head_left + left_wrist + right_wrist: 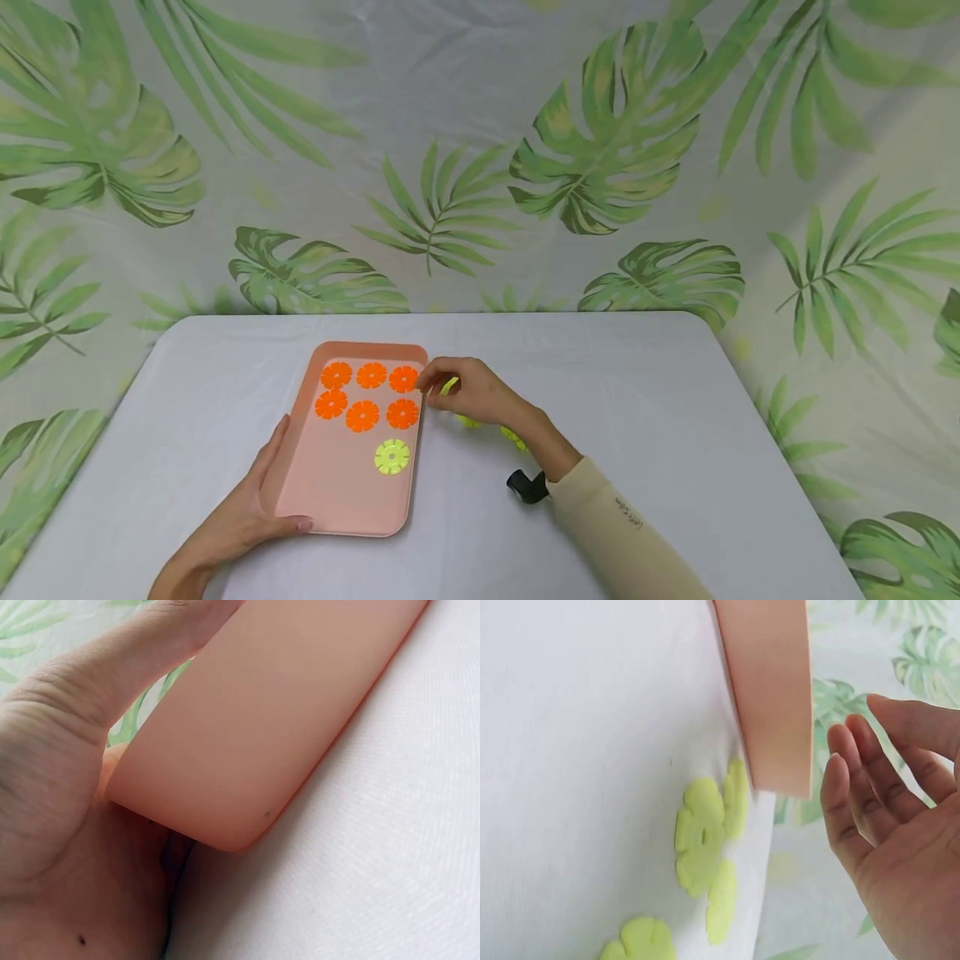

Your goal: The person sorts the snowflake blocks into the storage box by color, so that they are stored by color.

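Note:
A pink tray [333,483] lies on the table with several orange notched discs [362,416] in its far part and one yellow-green disc [392,457] nearer. My left hand [238,510] holds its near left corner, thumb at the near edge and fingers along the left side. The left wrist view shows the tray wall [247,712] against that palm. Over the tray's right rim hovers my right hand [476,392], fingers loosely bent. The right wrist view shows nothing in its fingers. Several yellow-green discs [700,836] lie on the table beside the tray, partly hidden by this hand in the head view.
A black object [527,487] sits by the right sleeve, partly covered by it. White cloth covers the table [637,400]. Behind stands a leaf-patterned curtain [465,100].

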`<control>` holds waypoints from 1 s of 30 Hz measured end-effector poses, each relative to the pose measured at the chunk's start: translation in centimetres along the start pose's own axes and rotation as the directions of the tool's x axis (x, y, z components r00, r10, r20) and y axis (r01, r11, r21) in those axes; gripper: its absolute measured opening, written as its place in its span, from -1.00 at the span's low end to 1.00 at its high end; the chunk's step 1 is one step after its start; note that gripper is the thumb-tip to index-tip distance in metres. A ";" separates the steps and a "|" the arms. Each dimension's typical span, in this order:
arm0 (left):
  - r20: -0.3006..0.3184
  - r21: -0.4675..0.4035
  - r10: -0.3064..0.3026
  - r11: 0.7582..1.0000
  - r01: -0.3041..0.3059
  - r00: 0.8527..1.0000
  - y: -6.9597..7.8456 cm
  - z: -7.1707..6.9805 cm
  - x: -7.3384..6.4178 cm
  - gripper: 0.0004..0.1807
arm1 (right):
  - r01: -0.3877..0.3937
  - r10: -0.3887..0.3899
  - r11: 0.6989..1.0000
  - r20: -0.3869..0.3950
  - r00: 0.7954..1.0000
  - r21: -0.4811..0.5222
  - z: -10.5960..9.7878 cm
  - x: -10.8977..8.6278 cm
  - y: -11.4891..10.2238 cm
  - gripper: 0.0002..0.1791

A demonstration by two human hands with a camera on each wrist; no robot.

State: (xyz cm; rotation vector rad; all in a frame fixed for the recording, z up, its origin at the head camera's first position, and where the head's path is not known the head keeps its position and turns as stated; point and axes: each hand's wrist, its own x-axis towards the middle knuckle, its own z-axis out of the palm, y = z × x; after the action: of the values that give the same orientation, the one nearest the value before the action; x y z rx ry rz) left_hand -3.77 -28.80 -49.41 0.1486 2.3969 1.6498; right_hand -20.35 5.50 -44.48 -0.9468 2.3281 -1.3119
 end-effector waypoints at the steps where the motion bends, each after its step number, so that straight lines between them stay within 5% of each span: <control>1: -0.001 0.005 0.004 1.000 -0.004 1.000 0.0 0.0 0.0 0.46 | -0.003 0.003 1.000 -0.004 1.000 -0.008 -0.3 -0.1 0.1 -0.77; 30: 0.004 -0.023 -0.032 0.999 0.032 0.999 0.0 0.0 0.3 0.47 | -0.179 0.170 0.983 -0.151 0.974 -0.044 -2.5 -2.0 5.0 -0.75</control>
State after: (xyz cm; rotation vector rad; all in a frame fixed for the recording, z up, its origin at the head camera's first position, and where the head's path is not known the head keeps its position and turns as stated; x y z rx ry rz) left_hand -4.06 -28.78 -49.48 0.1088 2.3650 1.6609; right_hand -22.21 10.27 -47.44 -0.6631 2.5064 -1.2889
